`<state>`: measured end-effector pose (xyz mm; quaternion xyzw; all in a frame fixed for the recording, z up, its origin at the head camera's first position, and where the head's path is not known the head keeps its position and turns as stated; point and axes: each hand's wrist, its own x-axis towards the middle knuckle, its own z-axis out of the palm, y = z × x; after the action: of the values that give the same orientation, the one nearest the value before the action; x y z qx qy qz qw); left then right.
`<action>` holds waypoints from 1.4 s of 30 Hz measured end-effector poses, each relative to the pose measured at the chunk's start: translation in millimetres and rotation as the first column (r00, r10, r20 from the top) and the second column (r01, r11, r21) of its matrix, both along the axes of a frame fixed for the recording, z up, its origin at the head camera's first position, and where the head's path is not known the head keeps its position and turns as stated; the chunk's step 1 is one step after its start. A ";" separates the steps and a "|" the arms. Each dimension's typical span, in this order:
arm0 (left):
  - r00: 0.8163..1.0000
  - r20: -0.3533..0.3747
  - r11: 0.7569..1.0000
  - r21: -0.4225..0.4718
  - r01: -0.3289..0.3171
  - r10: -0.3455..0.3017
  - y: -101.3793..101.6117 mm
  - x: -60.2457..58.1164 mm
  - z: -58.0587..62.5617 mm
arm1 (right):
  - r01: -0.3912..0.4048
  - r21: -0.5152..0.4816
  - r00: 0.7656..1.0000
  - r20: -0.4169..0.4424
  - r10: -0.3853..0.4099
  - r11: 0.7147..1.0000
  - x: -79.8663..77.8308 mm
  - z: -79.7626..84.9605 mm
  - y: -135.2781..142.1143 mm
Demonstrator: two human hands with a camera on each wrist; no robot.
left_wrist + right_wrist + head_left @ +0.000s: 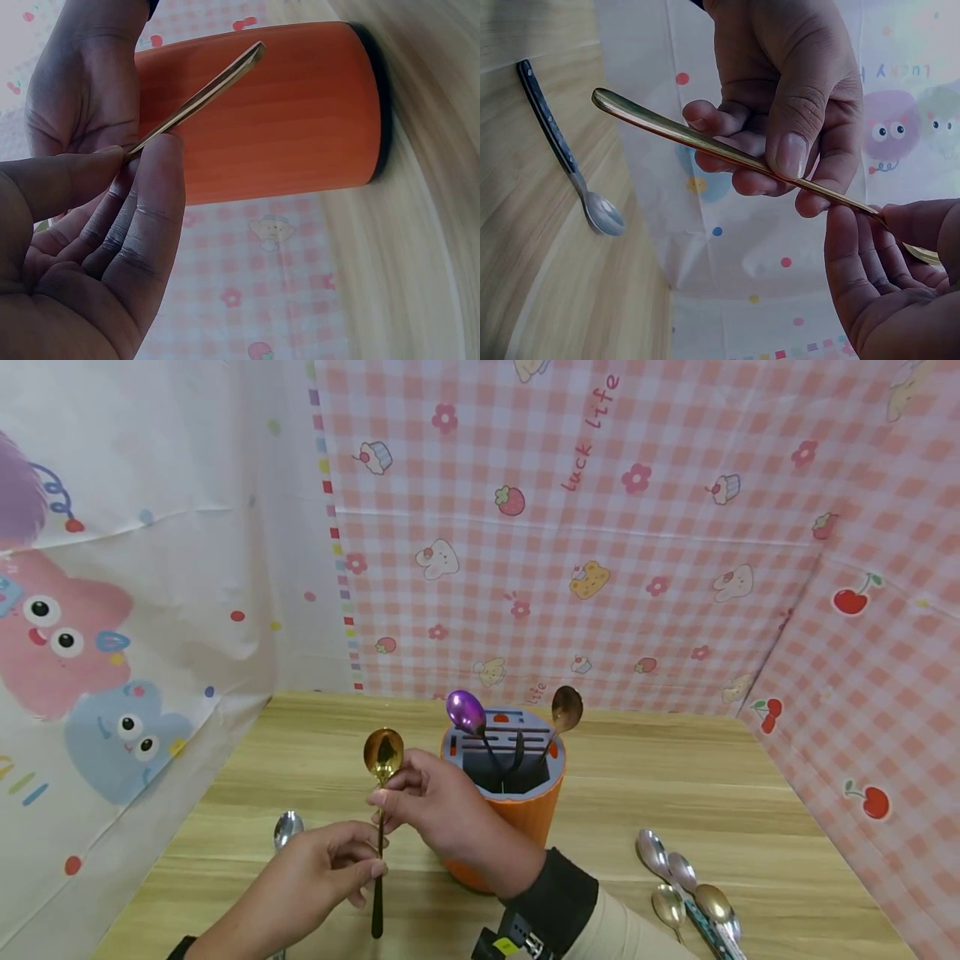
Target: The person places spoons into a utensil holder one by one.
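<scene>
A gold spoon (383, 753) stands upright, bowl at the top, in front of the orange holder. My right hand (438, 797) pinches it just below the bowl. Lower on the handle, my left hand (322, 868) holds it between thumb and fingers. In the left wrist view the handle end (217, 82) of the gold spoon sticks out past the left fingertips. Both hands show on the gold handle (682, 135) in the right wrist view. The orange utensil holder (525, 814) has a grey slotted top, with a purple spoon (467, 712) and a copper-coloured spoon (567, 708) standing in it.
Several spoons (693, 893) lie together on the wooden table (637, 785) at the right. Beside my left hand is a silver spoon (288, 828), whose dark handle (547, 120) shows in the right wrist view. Patterned cloth (480, 543) hangs behind and at both sides.
</scene>
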<state>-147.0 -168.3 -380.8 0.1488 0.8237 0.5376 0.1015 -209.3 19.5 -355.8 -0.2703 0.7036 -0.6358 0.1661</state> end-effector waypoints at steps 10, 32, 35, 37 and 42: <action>1.000 -0.018 1.000 -0.027 0.003 -0.003 2.7 -1.3 12.0 | 0.028 0.003 0.999 -0.020 -0.028 1.000 1.5 10.8 3.9; 0.986 -0.164 0.993 -0.115 0.022 -0.040 23.7 -10.8 36.0 | 0.079 0.027 0.992 -0.099 -0.076 0.996 -3.4 34.9 29.4; 0.979 -0.195 0.993 -0.116 0.034 -0.056 27.2 -12.4 40.9 | 0.092 0.037 0.990 -0.114 -0.088 0.995 -4.2 40.1 32.9; 0.975 -0.213 0.992 -0.119 0.042 -0.067 29.4 -13.8 44.3 | 0.098 0.035 0.989 -0.113 -0.093 0.995 -4.3 43.7 35.1; 0.967 -0.238 0.991 -0.113 0.068 -0.093 34.0 -19.8 53.0 | 0.118 0.037 0.987 -0.114 -0.113 0.992 -5.7 52.5 41.2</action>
<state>-166.7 -134.4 -327.9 0.2412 0.8501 0.4672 0.0294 -214.9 60.7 -303.3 -0.2607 0.7399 -0.6128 0.0950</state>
